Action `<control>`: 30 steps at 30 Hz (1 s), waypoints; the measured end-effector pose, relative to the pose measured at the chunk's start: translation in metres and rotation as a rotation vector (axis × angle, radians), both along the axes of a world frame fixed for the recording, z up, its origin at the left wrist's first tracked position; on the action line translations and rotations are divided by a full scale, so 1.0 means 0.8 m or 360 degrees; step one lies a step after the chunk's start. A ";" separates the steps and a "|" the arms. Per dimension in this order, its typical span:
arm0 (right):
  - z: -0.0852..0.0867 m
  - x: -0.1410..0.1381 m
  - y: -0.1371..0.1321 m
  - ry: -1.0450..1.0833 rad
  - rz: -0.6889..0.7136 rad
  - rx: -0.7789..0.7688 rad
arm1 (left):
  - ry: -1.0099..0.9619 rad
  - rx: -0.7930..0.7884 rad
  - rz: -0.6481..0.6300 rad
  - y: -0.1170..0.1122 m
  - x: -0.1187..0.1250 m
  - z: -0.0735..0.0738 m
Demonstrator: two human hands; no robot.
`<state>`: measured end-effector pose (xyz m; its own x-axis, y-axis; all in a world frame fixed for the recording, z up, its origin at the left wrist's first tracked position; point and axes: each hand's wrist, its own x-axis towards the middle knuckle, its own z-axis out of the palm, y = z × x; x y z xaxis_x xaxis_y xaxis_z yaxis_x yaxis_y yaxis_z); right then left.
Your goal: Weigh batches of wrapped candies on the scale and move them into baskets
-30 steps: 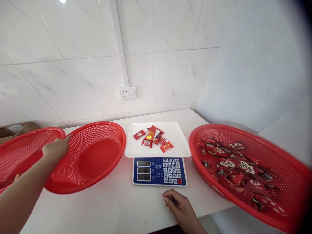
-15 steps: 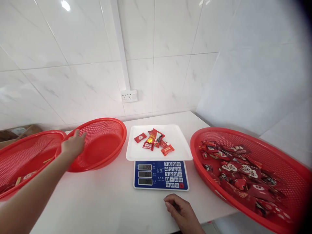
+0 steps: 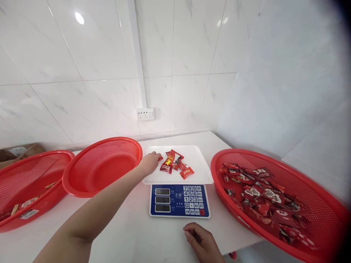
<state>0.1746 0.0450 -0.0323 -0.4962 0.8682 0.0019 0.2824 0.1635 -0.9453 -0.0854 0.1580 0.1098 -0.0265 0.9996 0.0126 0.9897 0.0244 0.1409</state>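
Observation:
Over the left side of the scale's white tray point(image 3: 201, 171) is my left hand point(image 3: 150, 163), its fingers closed on a small red candy packet point(image 3: 160, 158), of which only the right end shows. Just right of the fingertips several red wrapped candies point(image 3: 175, 159) lie in a loose heap on the tray. The blue scale panel point(image 3: 179, 201) with number keys and three displays faces me. My right hand point(image 3: 204, 241) rests by the table's front edge below the scale, fingers curled with nothing seen in them.
An oval red basket point(image 3: 109, 171) with nothing in it stands left of the scale. Another red basket point(image 3: 38, 155) at far left holds a few packets. The large red basket point(image 3: 246, 151) at right holds many red packets. A cardboard box point(image 3: 35, 149) sits behind, left.
My left hand has moved right, from above the middle-left basket to the tray, and has closed on the leftmost candy. My right hand stays by the front edge. The view has shifted slightly.

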 end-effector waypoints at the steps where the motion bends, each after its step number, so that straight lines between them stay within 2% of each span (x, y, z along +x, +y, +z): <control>1: 0.001 -0.001 -0.001 -0.0001 0.0001 -0.0003 | -0.0005 0.0013 0.0028 -0.003 -0.004 0.002; 9: 0.005 -0.004 -0.002 0.0033 -0.0038 -0.0016 | 0.0026 0.0318 0.0367 -0.055 -0.066 0.043; 12: 0.005 -0.002 0.000 0.0020 0.0019 -0.0017 | 0.0095 0.0420 0.0445 -0.066 -0.078 0.049; 15: 0.005 -0.002 0.000 0.0004 0.0043 -0.0013 | 0.0076 0.0368 0.0255 -0.064 -0.056 0.038; 18: 0.006 -0.003 -0.001 0.0022 -0.0028 -0.0008 | 0.0007 0.0203 -0.0094 -0.053 -0.013 0.016; 20: 0.007 -0.003 -0.002 0.0011 -0.0035 -0.0001 | -0.0006 0.0125 -0.0239 -0.043 0.012 0.004; 22: 0.007 -0.001 -0.002 -0.0012 -0.0010 0.0017 | 0.0002 0.0081 -0.0282 -0.034 0.027 -0.003; 25: 0.007 0.000 0.000 -0.0020 0.0022 0.0058 | 0.0026 0.0043 -0.0269 -0.026 0.034 -0.004; 30: 0.001 -0.002 0.000 -0.0017 0.0015 0.0054 | 0.0086 0.0084 -0.0188 -0.039 0.019 0.012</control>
